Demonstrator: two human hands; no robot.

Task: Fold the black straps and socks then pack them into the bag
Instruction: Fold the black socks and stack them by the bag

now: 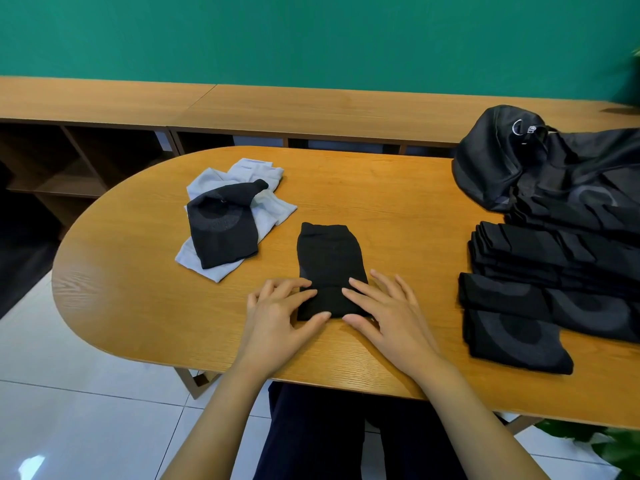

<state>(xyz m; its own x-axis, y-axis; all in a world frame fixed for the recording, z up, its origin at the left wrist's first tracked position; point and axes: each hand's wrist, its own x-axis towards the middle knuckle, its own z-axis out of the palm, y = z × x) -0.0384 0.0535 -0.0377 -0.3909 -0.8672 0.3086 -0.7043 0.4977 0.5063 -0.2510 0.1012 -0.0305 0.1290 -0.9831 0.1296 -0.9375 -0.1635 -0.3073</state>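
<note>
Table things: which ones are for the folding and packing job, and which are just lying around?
For the job: flat black sock under the left hand and right hand; crumpled black sock; pale grey socks beneath it; folded black pile; black bag.

Just lying about: wooden shelf unit behind the table; green plant.

head view, down over table (pixel 398 202)

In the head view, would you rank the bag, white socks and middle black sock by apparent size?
1. bag, though cropped
2. white socks, partly covered, so unsure
3. middle black sock
</note>
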